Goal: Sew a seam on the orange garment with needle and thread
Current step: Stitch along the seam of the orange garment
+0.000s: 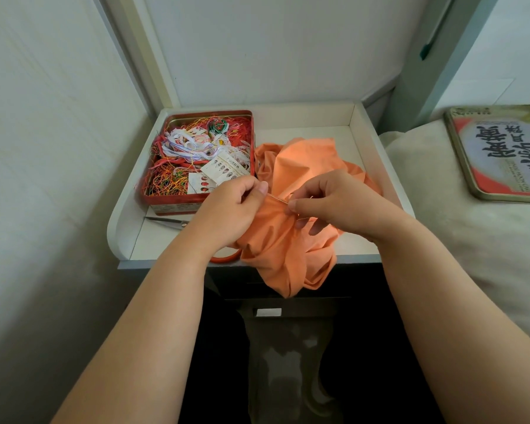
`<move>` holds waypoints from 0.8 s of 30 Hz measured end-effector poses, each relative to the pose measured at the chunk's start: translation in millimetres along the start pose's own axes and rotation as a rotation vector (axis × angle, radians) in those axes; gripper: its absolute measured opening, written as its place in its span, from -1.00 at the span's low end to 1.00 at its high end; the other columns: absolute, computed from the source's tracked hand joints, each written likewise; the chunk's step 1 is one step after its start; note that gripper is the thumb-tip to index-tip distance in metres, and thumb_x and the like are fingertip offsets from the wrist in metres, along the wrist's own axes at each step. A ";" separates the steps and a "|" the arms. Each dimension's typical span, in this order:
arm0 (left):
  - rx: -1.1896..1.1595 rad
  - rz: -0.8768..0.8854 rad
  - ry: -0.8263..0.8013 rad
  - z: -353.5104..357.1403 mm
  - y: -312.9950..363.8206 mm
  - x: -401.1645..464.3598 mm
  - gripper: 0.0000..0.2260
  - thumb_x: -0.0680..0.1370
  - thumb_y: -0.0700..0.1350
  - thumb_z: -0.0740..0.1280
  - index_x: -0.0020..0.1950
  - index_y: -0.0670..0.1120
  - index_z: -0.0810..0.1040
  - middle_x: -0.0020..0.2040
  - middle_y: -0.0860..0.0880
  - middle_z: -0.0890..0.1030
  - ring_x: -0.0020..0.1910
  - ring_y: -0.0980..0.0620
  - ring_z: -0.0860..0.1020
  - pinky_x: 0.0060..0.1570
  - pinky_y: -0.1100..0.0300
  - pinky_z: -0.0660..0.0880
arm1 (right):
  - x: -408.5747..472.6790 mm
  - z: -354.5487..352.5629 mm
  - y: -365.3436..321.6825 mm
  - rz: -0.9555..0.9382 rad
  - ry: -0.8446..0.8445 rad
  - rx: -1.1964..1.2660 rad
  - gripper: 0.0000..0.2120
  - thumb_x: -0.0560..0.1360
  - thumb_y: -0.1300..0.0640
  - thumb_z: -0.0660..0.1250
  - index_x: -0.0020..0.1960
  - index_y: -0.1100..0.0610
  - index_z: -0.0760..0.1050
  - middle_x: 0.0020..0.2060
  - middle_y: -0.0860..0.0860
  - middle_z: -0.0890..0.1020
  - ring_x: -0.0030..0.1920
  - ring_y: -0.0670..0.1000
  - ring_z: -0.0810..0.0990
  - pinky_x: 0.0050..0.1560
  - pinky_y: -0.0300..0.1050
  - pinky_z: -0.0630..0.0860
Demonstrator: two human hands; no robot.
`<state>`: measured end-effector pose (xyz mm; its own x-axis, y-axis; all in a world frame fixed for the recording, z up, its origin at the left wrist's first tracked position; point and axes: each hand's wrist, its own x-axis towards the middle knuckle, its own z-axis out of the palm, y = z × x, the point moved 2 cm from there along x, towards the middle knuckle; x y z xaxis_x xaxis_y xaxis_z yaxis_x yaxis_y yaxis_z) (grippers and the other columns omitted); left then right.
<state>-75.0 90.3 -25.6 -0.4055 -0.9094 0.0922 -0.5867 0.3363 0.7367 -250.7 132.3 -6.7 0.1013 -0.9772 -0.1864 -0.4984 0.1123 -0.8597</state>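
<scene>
A single wide-angle view looks forward and down from the person's head, close over both forearms. The fingers (pixel 259 191) sit near centre frame, the white rimmed tabletop (pixel 377 179) just beyond them.

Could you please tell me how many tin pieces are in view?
2: the thread-filled red tin on the white tray, and its lid on the bed at right.

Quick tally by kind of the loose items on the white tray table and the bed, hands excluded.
Crumpled orange fabric garment: 1
Thin metal sewing needle: 1
Open red metal tin of tangled threads: 1
Metal scissors with orange handles: 1
Printed rectangular tin lid on the bed: 1
Total: 5
</scene>
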 end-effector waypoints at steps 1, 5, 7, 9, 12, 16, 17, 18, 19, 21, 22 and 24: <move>0.002 0.004 0.004 0.1 -0.1 -0.1 -0.69 0.65 0.01 0.17 -0.29 0.03 0.40 -0.41 0.08 0.35 -0.45 0.22 0.33 -0.42 0.36 0.26 | 0.1 0.0 0.0 0.001 0.001 -0.003 -0.88 0.54 0.21 0.35 -0.04 0.25 0.63 -0.28 0.06 0.68 -0.37 -0.18 0.63 -0.36 -0.34 0.55; 0.005 0.024 0.027 0.4 0.0 0.0 -0.68 0.65 0.03 0.17 -0.31 0.03 0.38 -0.42 0.07 0.34 -0.44 0.19 0.32 -0.41 0.32 0.26 | -0.3 0.5 0.2 -0.008 -0.005 0.010 -0.88 0.54 0.23 0.35 -0.06 0.26 0.64 -0.29 0.03 0.68 -0.34 -0.17 0.65 -0.34 -0.33 0.56; 0.009 0.022 0.041 0.2 0.2 -0.2 -0.67 0.65 0.03 0.17 -0.32 0.02 0.37 -0.42 0.07 0.33 -0.44 0.17 0.31 -0.41 0.30 0.25 | -0.4 -0.3 -0.1 -0.014 -0.012 0.026 -0.88 0.54 0.23 0.36 -0.06 0.26 0.64 -0.25 0.06 0.69 -0.29 -0.13 0.67 -0.30 -0.30 0.58; 0.008 0.019 0.056 -0.3 0.5 -0.3 -0.65 0.65 0.03 0.17 -0.33 0.00 0.35 -0.43 0.07 0.31 -0.45 0.17 0.30 -0.41 0.30 0.25 | -0.7 -1.2 -0.4 -0.011 -0.022 0.046 -0.88 0.54 0.23 0.36 -0.04 0.28 0.63 -0.22 0.07 0.70 -0.25 -0.11 0.69 -0.28 -0.29 0.60; 0.012 0.014 0.065 -0.7 0.9 -0.3 -0.65 0.65 0.03 0.17 -0.33 -0.02 0.34 -0.44 0.07 0.30 -0.46 0.19 0.30 -0.42 0.31 0.25 | -0.5 -0.8 -0.2 -0.002 -0.037 0.039 -0.88 0.54 0.24 0.36 -0.04 0.29 0.63 -0.21 0.08 0.69 -0.24 -0.11 0.69 -0.28 -0.29 0.60; 0.029 0.012 0.076 1.2 0.2 0.3 -0.65 0.64 0.05 0.19 -0.34 -0.01 0.35 -0.44 0.07 0.30 -0.45 0.18 0.31 -0.42 0.32 0.26 | 0.2 1.7 0.6 0.019 -0.026 -0.011 -0.87 0.54 0.23 0.34 -0.06 0.29 0.62 -0.21 0.08 0.69 -0.25 -0.12 0.69 -0.31 -0.30 0.59; 0.035 0.013 0.080 1.8 0.2 0.4 -0.65 0.63 0.05 0.19 -0.34 -0.01 0.36 -0.44 0.06 0.31 -0.45 0.17 0.31 -0.42 0.32 0.25 | 0.2 2.7 0.8 0.023 -0.013 -0.019 -0.87 0.55 0.23 0.33 -0.06 0.29 0.62 -0.21 0.09 0.69 -0.25 -0.12 0.69 -0.31 -0.29 0.60; 0.041 0.016 0.088 2.0 0.4 0.4 -0.65 0.63 0.06 0.20 -0.33 -0.02 0.38 -0.43 0.04 0.32 -0.44 0.17 0.31 -0.42 0.31 0.25 | 0.4 3.8 0.7 0.026 0.002 -0.025 -0.86 0.55 0.23 0.32 -0.07 0.30 0.61 -0.22 0.09 0.69 -0.25 -0.11 0.69 -0.31 -0.26 0.61; 0.047 0.022 0.099 2.4 0.8 0.3 -0.66 0.63 0.07 0.20 -0.31 -0.04 0.42 -0.43 0.01 0.35 -0.43 0.16 0.32 -0.41 0.30 0.26 | 0.5 5.2 0.7 0.029 0.020 -0.034 -0.85 0.55 0.23 0.31 -0.07 0.30 0.60 -0.23 0.09 0.69 -0.26 -0.09 0.70 -0.30 -0.23 0.63; 0.075 0.034 0.126 4.4 2.9 -1.0 -0.66 0.61 0.08 0.22 -0.23 -0.12 0.51 -0.40 -0.09 0.44 -0.43 0.12 0.35 -0.40 0.24 0.27 | 0.7 8.9 0.7 0.035 0.061 -0.078 -0.81 0.56 0.20 0.29 -0.09 0.31 0.58 -0.28 0.08 0.70 -0.29 -0.02 0.70 -0.28 -0.15 0.65; 0.092 0.042 0.138 6.5 4.5 -2.0 -0.66 0.60 0.09 0.24 -0.19 -0.14 0.55 -0.39 -0.11 0.48 -0.42 0.08 0.37 -0.39 0.20 0.29 | 0.7 11.5 0.7 0.032 0.087 -0.114 -0.79 0.57 0.18 0.27 -0.11 0.32 0.57 -0.31 0.08 0.70 -0.31 0.02 0.69 -0.27 -0.12 0.65; 0.114 0.070 0.144 12.0 8.7 -4.8 -0.70 0.59 0.08 0.28 -0.16 -0.13 0.59 -0.36 -0.09 0.54 -0.38 0.03 0.47 -0.32 0.14 0.38 | 1.1 16.9 0.3 0.002 0.155 -0.197 -0.72 0.57 0.15 0.24 -0.14 0.35 0.56 -0.35 0.09 0.69 -0.35 0.08 0.67 -0.25 -0.10 0.60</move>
<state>-86.6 100.6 -27.7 -0.3484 -0.9057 0.2415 -0.6393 0.4180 0.6454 -236.1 134.3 -15.3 -0.0253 -0.9947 -0.0995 -0.6579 0.0915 -0.7475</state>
